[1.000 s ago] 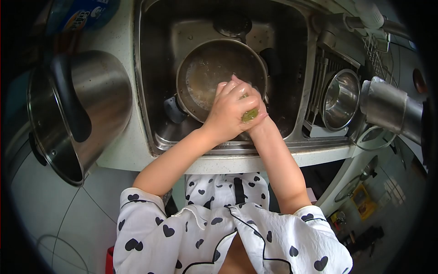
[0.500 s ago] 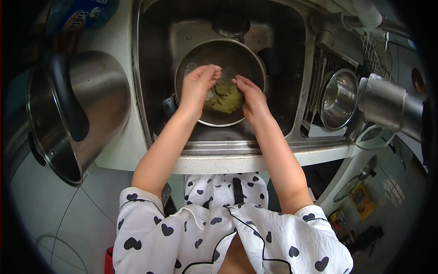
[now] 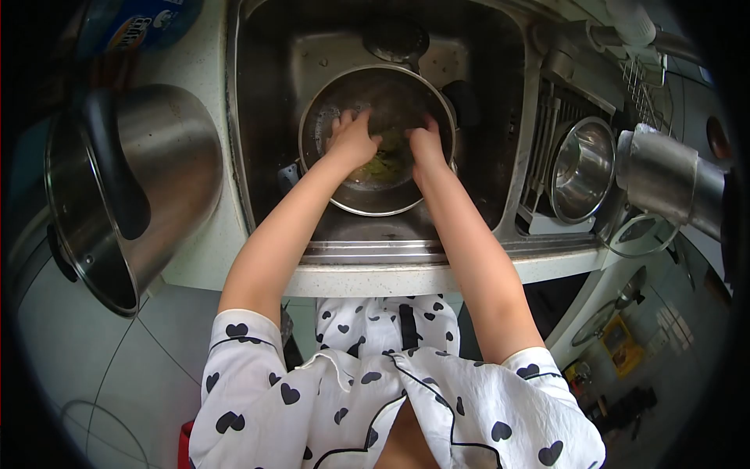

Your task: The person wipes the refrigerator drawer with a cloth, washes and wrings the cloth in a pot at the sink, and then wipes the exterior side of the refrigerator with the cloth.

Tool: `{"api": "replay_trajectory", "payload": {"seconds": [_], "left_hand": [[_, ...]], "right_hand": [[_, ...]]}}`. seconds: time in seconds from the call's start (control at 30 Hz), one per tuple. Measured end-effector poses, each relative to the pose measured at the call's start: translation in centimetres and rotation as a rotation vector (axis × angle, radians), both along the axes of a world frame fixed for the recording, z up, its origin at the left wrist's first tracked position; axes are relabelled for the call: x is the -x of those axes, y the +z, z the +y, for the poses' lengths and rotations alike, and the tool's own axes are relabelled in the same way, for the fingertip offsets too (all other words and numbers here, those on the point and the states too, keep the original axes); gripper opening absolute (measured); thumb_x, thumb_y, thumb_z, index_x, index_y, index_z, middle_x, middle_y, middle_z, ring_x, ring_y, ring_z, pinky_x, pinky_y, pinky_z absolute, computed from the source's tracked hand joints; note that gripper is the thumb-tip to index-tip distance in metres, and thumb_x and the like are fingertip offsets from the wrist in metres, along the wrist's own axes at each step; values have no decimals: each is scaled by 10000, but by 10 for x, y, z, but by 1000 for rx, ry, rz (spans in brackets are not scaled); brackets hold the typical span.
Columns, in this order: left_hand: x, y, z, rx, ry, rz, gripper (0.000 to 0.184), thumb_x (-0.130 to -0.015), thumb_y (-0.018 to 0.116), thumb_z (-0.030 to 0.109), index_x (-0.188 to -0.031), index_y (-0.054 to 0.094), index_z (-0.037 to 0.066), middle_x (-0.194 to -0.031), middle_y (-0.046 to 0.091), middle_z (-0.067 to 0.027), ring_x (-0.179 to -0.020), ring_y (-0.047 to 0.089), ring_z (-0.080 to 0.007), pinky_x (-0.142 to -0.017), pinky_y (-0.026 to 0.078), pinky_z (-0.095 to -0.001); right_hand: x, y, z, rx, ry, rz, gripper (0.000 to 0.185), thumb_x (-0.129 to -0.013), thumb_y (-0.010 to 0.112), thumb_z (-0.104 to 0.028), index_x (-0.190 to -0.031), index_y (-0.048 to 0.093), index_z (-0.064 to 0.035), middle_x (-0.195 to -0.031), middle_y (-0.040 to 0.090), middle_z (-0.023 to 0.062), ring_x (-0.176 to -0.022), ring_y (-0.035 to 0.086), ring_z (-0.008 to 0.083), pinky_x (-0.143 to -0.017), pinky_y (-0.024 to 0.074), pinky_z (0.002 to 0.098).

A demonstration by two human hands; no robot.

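A round metal pot (image 3: pixel 375 205) with water in it stands in the sink. Green leafy stuff (image 3: pixel 384 166) lies in the water between my hands, its outline blurred. My left hand (image 3: pixel 353 141) is over the left part of the pot with its fingers apart, the fingertips at the water and the thumb beside the greens. On the right side of the pot is my right hand (image 3: pixel 426 144), turned down at the greens' edge; most of its fingers are hidden or under water.
The sink (image 3: pixel 375 252) surrounds the pot, with a dark round utensil (image 3: pixel 394 39) behind it. On the left counter lies a big lidded steel pot (image 3: pixel 168 164). A steel bowl (image 3: pixel 584 170) rests in the rack at the right, near a metal cylinder (image 3: pixel 660 176).
My hands were squeezing the greens together, then parted and let them drop into the pot. Now both hands are lower, at the water, and the greens have sunk and spread.
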State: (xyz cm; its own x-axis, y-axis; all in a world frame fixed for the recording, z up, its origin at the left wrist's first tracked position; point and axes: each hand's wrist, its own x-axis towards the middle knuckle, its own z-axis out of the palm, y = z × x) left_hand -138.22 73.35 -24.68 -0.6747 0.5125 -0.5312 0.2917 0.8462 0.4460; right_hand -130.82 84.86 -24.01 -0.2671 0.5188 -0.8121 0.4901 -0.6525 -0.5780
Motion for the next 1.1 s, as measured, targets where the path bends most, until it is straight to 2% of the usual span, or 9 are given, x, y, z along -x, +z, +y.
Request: {"api": "replay_trajectory", "payload": {"seconds": [0.1,0.13,0.23,0.27,0.4,0.6,0.7,0.87,1.1], "left_hand": [[3,-2,9,289,-102,-77,482,-786,686,247,-1221,555,87,-1186,594,-146,-1212,483,-353,-982,432,-434],[5,-5,7,224,-120,-138,457,-782,695,248,-1185,563,76,-1152,605,-142,-1157,517,-328,-951,445,-409],[8,-7,0,33,-86,-354,381,-787,703,235,-1095,582,46,-1054,628,-119,-1009,587,-241,-869,466,-333],[6,-3,-3,-25,-14,-444,352,-799,695,221,-1078,584,37,-1023,629,-103,-971,591,-206,-850,461,-305],[7,35,-18,-351,443,-875,236,-845,662,147,-1028,576,26,-967,609,-38,-920,554,-103,-802,427,-231],[11,82,-24,-625,677,-847,172,-913,612,124,-1044,535,43,-946,595,-16,-888,532,-67,-774,406,-205],[4,81,-35,-610,563,-492,177,-919,616,148,-979,485,46,-803,490,8,-732,424,-58,-633,367,-221],[3,86,-43,-576,589,-419,190,-916,617,148,-956,457,55,-766,441,10,-702,388,-59,-622,363,-226],[10,74,-35,-616,674,-280,271,-896,634,201,-1059,498,33,-798,528,-39,-733,488,-97,-679,416,-259]], "right_hand": [[5,-18,-3,224,-146,-188,550,-776,578,-32,-1309,451,19,-1436,357,210,-1308,370,327,-1057,305,380],[2,-27,-4,316,-202,-237,554,-763,592,-41,-1297,456,17,-1445,336,212,-1317,350,342,-1060,296,389],[-11,-29,-7,589,-44,-153,480,-762,588,-29,-1233,502,-3,-1336,462,210,-1232,455,326,-1028,355,415],[-16,-25,-3,721,-82,-33,413,-793,602,-30,-1199,526,-15,-1186,576,168,-1102,559,280,-950,440,406],[-11,33,2,427,164,119,364,-829,665,-34,-1168,536,-3,-1080,626,99,-1004,604,201,-874,479,332],[-33,77,9,127,271,297,321,-834,631,25,-1134,526,-17,-1036,613,64,-967,588,139,-869,454,265],[-48,88,14,-81,357,300,261,-870,565,43,-1116,517,-30,-991,597,40,-930,571,108,-839,455,246],[-60,108,15,-357,440,247,191,-957,489,-68,-1134,527,-7,-899,582,24,-834,513,71,-748,425,216],[-50,109,14,-189,350,231,319,-927,589,-155,-1196,505,-5,-875,577,35,-793,501,87,-740,421,232]]}}
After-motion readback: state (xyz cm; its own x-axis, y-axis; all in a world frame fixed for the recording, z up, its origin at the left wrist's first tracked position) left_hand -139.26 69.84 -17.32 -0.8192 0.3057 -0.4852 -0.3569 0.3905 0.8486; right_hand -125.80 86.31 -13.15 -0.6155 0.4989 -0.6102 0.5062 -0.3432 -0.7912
